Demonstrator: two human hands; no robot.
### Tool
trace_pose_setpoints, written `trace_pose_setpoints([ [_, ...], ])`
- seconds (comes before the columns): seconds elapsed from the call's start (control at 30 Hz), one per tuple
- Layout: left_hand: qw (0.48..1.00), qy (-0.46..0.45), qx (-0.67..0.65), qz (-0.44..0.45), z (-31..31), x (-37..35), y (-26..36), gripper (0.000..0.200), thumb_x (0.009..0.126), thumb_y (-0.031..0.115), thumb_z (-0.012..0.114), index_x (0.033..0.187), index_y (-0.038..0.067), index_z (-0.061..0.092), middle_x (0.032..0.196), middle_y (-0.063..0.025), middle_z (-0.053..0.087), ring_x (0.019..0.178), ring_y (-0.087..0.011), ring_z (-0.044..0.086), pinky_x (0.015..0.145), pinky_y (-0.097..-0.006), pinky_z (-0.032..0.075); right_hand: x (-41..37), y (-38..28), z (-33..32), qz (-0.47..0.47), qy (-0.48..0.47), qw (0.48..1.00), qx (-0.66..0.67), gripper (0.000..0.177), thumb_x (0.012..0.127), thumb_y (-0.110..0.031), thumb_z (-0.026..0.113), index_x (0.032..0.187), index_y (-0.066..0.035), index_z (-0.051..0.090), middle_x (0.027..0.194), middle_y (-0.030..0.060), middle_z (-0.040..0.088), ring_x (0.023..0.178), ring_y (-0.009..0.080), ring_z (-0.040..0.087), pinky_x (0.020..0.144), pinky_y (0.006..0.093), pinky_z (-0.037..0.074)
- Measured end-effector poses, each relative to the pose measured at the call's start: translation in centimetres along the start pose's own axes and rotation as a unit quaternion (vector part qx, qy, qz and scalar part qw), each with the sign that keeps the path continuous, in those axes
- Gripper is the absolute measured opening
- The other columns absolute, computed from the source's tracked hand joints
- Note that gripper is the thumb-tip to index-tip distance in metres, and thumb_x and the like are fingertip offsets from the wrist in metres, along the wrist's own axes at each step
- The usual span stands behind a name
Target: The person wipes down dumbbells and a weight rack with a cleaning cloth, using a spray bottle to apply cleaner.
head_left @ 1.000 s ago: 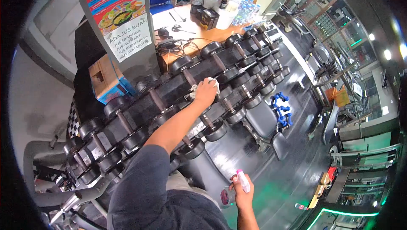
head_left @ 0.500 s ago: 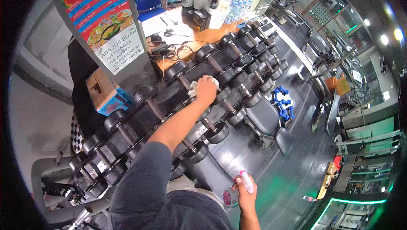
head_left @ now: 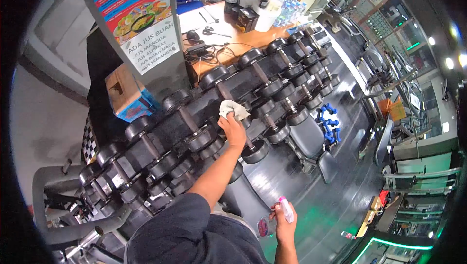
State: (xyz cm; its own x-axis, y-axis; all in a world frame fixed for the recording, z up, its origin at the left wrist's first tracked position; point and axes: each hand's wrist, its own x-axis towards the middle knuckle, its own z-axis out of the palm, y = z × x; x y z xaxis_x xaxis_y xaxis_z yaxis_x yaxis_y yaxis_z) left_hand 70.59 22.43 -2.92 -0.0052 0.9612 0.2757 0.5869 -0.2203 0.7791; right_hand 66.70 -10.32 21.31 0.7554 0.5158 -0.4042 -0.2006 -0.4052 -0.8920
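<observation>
A pale cloth (head_left: 234, 110) is in my left hand (head_left: 233, 130), which presses it on a dumbbell on the upper tier of a long rack. The dumbbell's bare handle (head_left: 224, 91) shows just above the cloth, and its near end is largely hidden by the cloth and hand. My right hand (head_left: 283, 221), low in the view and away from the rack, has its fingers wrapped round a clear spray bottle (head_left: 263, 227) with a pink and white spray head (head_left: 286, 208).
Behind the rack stands a wooden desk (head_left: 226, 41) with scissors, cables, jars and water bottles. A menu board (head_left: 146, 50) and cardboard box (head_left: 124, 92) are at left. Right of the rack are a padded bench (head_left: 307, 139) and blue dumbbells (head_left: 332, 130) on the floor.
My left hand has turned, and the cloth now lies spread beyond its fingers on the dumbbell. The rack and desk have shifted slightly right in view. My right hand still holds the spray bottle.
</observation>
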Motion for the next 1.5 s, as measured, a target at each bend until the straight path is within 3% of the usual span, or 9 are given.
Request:
trace_pose_setpoints([
  [0.37, 0.759, 0.054, -0.139, -0.634, 3.1, 2.7, 1.6, 0.035, 0.098, 0.016, 0.056, 0.127, -0.001, 0.052, 0.125, -0.0277, 0.06, 0.111, -0.0497, 0.06, 0.095, -0.0608, 0.049, -0.4, -0.1, 1.2, -0.006, -0.032, 0.999, 0.002, 0.02, 0.1, -0.017, 0.066, 0.105, 0.002, 0.063, 0.092, 0.0105, 0.069, 0.07, 0.0142, 0.064, 0.067, 0.0295, 0.049],
  [0.47, 0.679, -0.136, -0.363, -0.623, 12.6, -0.7, -10.3, 0.032, 0.095, 0.026, 0.058, 0.118, 0.007, 0.068, 0.115, -0.0177, 0.073, 0.099, -0.0453, 0.07, 0.09, -0.0607, 0.056, -0.5, 0.3, 0.6, -0.019, -0.032, 0.999, -0.009, 0.021, 0.1, -0.017, 0.065, 0.105, 0.003, 0.063, 0.092, 0.0105, 0.069, 0.068, 0.0148, 0.064, 0.067, 0.0301, 0.049],
  [0.53, 0.36, -0.012, -0.651, -0.668, 14.7, -1.2, -13.6, 0.039, 0.1, 0.026, 0.044, 0.122, 0.004, 0.069, 0.111, -0.0211, 0.074, 0.096, -0.0478, 0.07, 0.085, -0.0646, 0.056, -0.9, 0.0, 0.0, -0.012, -0.022, 1.0, -0.009, 0.021, 0.1, -0.017, 0.066, 0.106, 0.003, 0.063, 0.092, 0.0108, 0.069, 0.068, 0.0152, 0.063, 0.067, 0.0304, 0.049],
  [0.57, 0.23, -0.258, -0.864, -0.365, 19.4, -3.4, -20.8, 0.043, 0.103, 0.024, 0.037, 0.124, 0.001, 0.067, 0.116, -0.0232, 0.072, 0.106, -0.0477, 0.069, 0.089, -0.0648, 0.056, -0.9, -0.1, -0.2, -0.01, -0.019, 1.0, -0.007, 0.021, 0.1, -0.017, 0.066, 0.106, 0.003, 0.063, 0.092, 0.011, 0.069, 0.067, 0.0154, 0.063, 0.067, 0.0305, 0.049],
  [0.6, 0.455, -0.013, -0.667, -0.59, 12.3, -0.2, -10.3, 0.043, 0.105, 0.021, 0.033, 0.125, 0.002, 0.066, 0.12, -0.0205, 0.072, 0.11, -0.0437, 0.069, 0.089, -0.0615, 0.058, -1.0, -0.1, -0.5, -0.005, -0.012, 1.0, -0.001, 0.022, 0.1, -0.017, 0.066, 0.106, 0.003, 0.063, 0.092, 0.0112, 0.069, 0.067, 0.0155, 0.063, 0.067, 0.0306, 0.049],
  [0.8, 0.156, -0.061, -0.745, -0.646, 9.9, 1.6, -6.3, 0.039, 0.106, 0.019, 0.035, 0.122, 0.007, 0.069, 0.119, -0.0161, 0.072, 0.098, -0.0321, 0.072, 0.074, -0.045, 0.06, -1.0, 0.9, -1.7, 0.008, 0.006, 1.0, 0.018, 0.023, 0.1, -0.018, 0.066, 0.107, 0.004, 0.063, 0.092, 0.0116, 0.069, 0.067, 0.0162, 0.064, 0.066, 0.0303, 0.048],
  [1.13, 0.284, -0.157, -0.767, -0.553, 6.7, -0.2, -3.9, 0.039, 0.106, 0.024, 0.04, 0.124, 0.004, 0.067, 0.116, -0.0162, 0.074, 0.094, -0.0339, 0.073, 0.082, -0.0522, 0.062, -0.3, 0.9, -2.8, -0.004, 0.003, 1.0, 0.014, 0.025, 0.099, -0.017, 0.066, 0.112, 0.005, 0.062, 0.092, 0.0116, 0.068, 0.068, 0.0162, 0.063, 0.066, 0.0306, 0.049],
  [1.33, 0.96, -0.017, -0.235, -0.154, -2.6, 7.0, 1.9, 0.021, 0.097, 0.007, 0.063, 0.118, 0.005, 0.065, 0.119, -0.0183, 0.066, 0.11, -0.0347, 0.065, 0.094, -0.0442, 0.053, 0.0, 0.7, -2.6, -0.001, 0.004, 1.0, 0.028, 0.025, 0.099, -0.016, 0.065, 0.113, 0.005, 0.061, 0.093, 0.0123, 0.068, 0.068, 0.0165, 0.063, 0.066, 0.0311, 0.049],
  [1.5, 0.986, -0.081, 0.053, 0.138, -0.7, 15.3, -0.9, 0.028, 0.083, -0.002, 0.062, 0.103, 0.01, 0.076, 0.121, -0.0149, 0.066, 0.105, -0.04, 0.058, 0.097, -0.0446, 0.048, 0.2, 0.7, -1.5, 0.004, 0.005, 1.0, 0.025, 0.017, 0.101, -0.015, 0.066, 0.103, 0.001, 0.063, 0.092, 0.0105, 0.07, 0.069, 0.0147, 0.065, 0.066, 0.029, 0.05],
])
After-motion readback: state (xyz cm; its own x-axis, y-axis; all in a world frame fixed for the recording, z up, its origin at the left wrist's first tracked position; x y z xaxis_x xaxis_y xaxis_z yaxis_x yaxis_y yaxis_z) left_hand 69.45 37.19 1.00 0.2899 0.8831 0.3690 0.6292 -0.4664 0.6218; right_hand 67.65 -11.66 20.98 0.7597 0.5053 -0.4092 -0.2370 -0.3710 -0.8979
